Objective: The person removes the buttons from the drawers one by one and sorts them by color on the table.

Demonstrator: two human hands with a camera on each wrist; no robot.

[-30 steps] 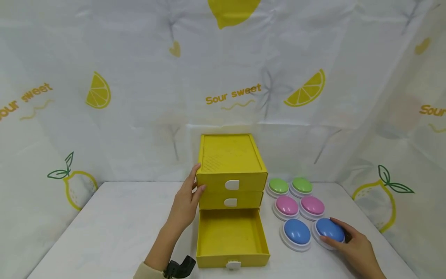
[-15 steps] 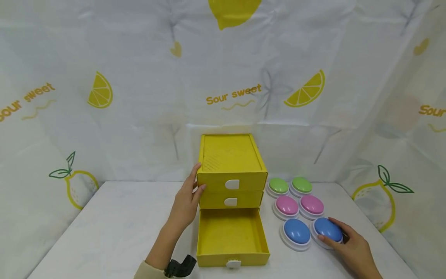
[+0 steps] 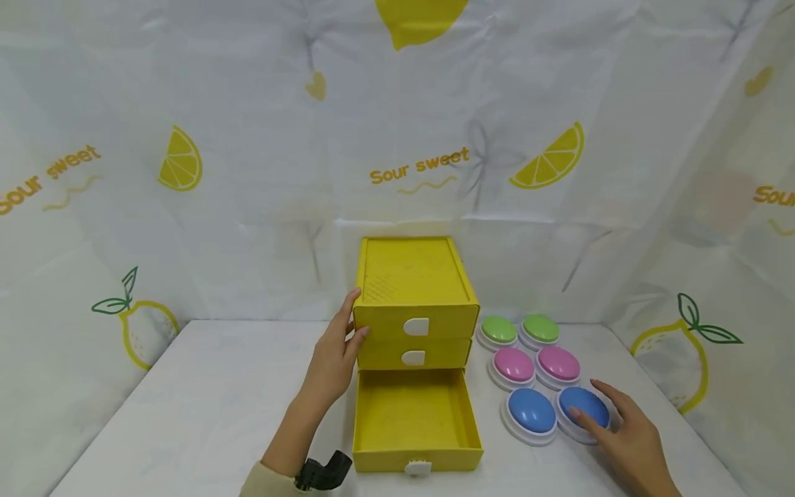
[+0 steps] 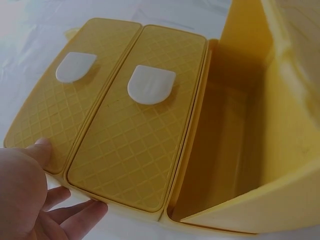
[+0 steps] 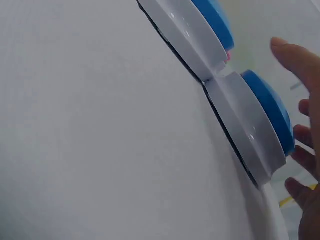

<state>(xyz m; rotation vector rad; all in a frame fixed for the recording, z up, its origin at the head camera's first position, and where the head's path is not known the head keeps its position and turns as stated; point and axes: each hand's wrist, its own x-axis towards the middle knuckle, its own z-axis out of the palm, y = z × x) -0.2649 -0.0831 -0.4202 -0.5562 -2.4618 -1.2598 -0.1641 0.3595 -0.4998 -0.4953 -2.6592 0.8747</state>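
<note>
A yellow three-drawer storage box (image 3: 410, 273) stands mid-table, its bottom drawer (image 3: 416, 414) pulled out with a bare floor showing. My left hand (image 3: 329, 362) grips its left front edge. In the left wrist view the thumb (image 4: 41, 150) lies on the top drawer's front and the fingers (image 4: 85, 220) against the side. My right hand (image 3: 633, 438) is spread around the right blue dome button (image 3: 584, 406), which has a white base. In the right wrist view its fingers are loosely bent and a gap shows between thumb and dome. The left blue button (image 3: 531, 411) sits beside it, bases touching or nearly so.
Behind the blue pair stand two pink buttons (image 3: 514, 364) and two green buttons (image 3: 499, 330), in rows right of the box. White table surface (image 3: 217, 407) extends to the left. A lemon-printed curtain (image 3: 261, 172) hangs at the back and sides.
The right blue button has shifted slightly left toward its neighbour. My right hand's fingers have loosened from it and lifted away a little. The left hand keeps its grip on the box.
</note>
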